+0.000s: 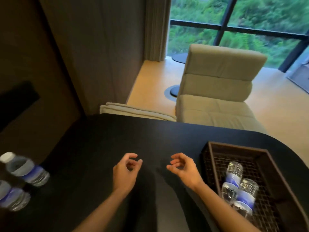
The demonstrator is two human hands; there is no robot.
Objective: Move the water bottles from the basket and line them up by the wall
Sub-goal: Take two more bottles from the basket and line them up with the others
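Observation:
A dark brown wire basket sits on the right side of the black table. Two clear water bottles with blue labels lie in it, one behind the other. Two more bottles stand at the table's left edge by the brown wall: one with a white cap and one cut off by the frame. My left hand and my right hand hover over the middle of the table, fingers loosely curled and apart, holding nothing. The right hand is just left of the basket.
The brown wall runs along the table's left side, with a dark recess in it. Behind the table's curved far edge stands a beige lounge chair on a light floor. A large window shows greenery.

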